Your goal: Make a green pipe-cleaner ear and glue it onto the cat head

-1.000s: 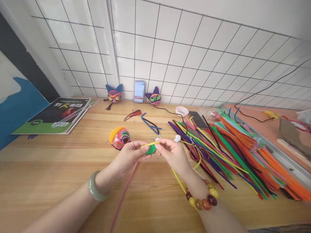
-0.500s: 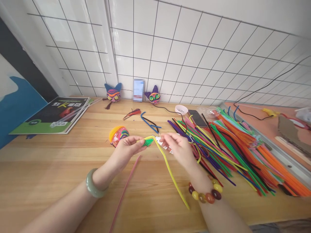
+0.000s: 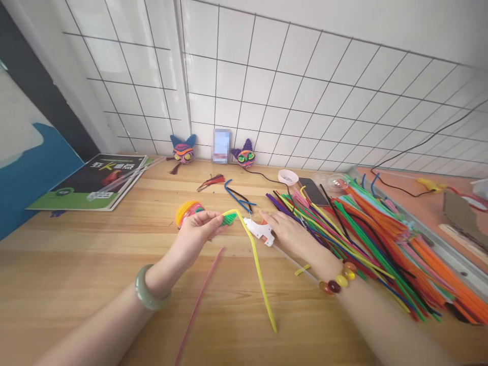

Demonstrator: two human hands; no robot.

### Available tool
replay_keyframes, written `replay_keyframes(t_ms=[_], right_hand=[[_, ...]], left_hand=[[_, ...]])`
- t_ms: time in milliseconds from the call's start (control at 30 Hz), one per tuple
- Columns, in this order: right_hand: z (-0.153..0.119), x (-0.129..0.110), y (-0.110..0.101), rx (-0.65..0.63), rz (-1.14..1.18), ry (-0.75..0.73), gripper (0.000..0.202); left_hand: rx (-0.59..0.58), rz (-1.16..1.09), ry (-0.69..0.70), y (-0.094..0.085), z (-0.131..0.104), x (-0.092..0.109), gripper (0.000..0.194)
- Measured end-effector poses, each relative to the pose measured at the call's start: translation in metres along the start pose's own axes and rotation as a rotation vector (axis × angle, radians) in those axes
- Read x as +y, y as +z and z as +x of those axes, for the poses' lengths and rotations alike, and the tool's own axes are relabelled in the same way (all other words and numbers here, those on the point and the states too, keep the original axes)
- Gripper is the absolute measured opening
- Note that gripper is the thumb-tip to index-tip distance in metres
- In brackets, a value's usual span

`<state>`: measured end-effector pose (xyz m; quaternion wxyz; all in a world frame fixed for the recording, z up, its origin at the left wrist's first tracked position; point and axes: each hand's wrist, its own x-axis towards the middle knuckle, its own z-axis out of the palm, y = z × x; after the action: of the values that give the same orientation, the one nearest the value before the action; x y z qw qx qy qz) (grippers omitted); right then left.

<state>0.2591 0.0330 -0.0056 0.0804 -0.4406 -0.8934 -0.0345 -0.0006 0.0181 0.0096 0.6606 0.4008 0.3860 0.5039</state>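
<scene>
My left hand (image 3: 200, 231) is closed in a pinch on a small green piece of coiled pipe cleaner (image 3: 229, 219). Along that piece's top edge runs a yellow pipe cleaner (image 3: 257, 259), which bends and hangs down to the right over the table. Beside a white hot glue gun (image 3: 260, 232) is my right hand (image 3: 287, 231), fingers stretched out by its orange trigger; whether they touch it cannot be made out. A glue stick (image 3: 293, 260) extends from the gun's back. Partly behind my left hand sits a rounded, multicoloured pipe-cleaner piece (image 3: 186, 211).
A pile of coloured pipe cleaners (image 3: 366, 244) covers the right side. A pink pipe cleaner (image 3: 200, 305) lies in front. Two eared masks (image 3: 183, 151) and a phone (image 3: 221, 146) stand by the tiled wall. A book (image 3: 91, 178) lies at left, a pink bowl (image 3: 287, 177) at back.
My right hand has moved away from the yellow pipe cleaner, rightward to the glue gun, and its fingers have straightened. The yellow strand's free end has swung left. My left hand keeps its pinch.
</scene>
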Motion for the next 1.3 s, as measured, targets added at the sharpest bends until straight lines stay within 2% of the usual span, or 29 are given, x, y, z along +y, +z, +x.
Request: replay_keyframes(t_ms=[100, 200, 367, 433, 467, 567, 700, 800, 867, 967, 1100, 1300], right_hand=[[-0.008, 0.004, 0.005, 0.045, 0.064, 0.027, 0.059], [-0.015, 0.009, 0.001, 0.127, 0.209, 0.136, 0.05], [-0.014, 0.01, -0.013, 0.451, 0.502, 0.412, 0.03], [-0.012, 0.005, -0.018, 0.543, 0.621, 0.504, 0.025], [-0.012, 0.001, -0.02, 0.549, 0.703, 0.512, 0.026], [-0.015, -0.018, -0.025, 0.496, 0.925, 0.385, 0.025], [-0.018, -0.05, -0.03, 0.335, 0.835, 0.273, 0.016], [-0.017, -0.067, -0.03, 0.329, 0.799, 0.151, 0.009], [-0.016, -0.072, -0.028, 0.326, 0.793, 0.099, 0.013], [-0.014, -0.074, -0.025, 0.319, 0.803, 0.102, 0.017], [-0.014, -0.075, -0.027, 0.275, 0.782, 0.167, 0.007], [-0.015, -0.08, -0.026, 0.28, 0.759, 0.197, 0.005]], left_hand=[[0.02, 0.045, -0.005, -0.002, 0.0, 0.002, 0.019], [0.056, 0.082, -0.003, -0.003, 0.001, 0.004, 0.021], [0.085, 0.084, 0.016, -0.004, 0.002, 0.004, 0.021], [0.096, 0.103, 0.02, -0.003, 0.001, 0.004, 0.023], [0.101, 0.116, 0.023, -0.003, 0.001, 0.003, 0.023], [0.114, 0.161, 0.036, -0.002, 0.0, 0.003, 0.025], [0.11, 0.226, 0.058, 0.0, -0.003, 0.003, 0.029], [0.13, 0.243, 0.09, 0.004, -0.006, 0.005, 0.029], [0.133, 0.246, 0.116, 0.006, -0.007, 0.006, 0.026], [0.13, 0.263, 0.148, 0.009, -0.008, 0.006, 0.022], [0.13, 0.295, 0.18, 0.009, -0.009, 0.003, 0.018], [0.107, 0.412, 0.242, 0.011, -0.01, -0.002, 0.014]])
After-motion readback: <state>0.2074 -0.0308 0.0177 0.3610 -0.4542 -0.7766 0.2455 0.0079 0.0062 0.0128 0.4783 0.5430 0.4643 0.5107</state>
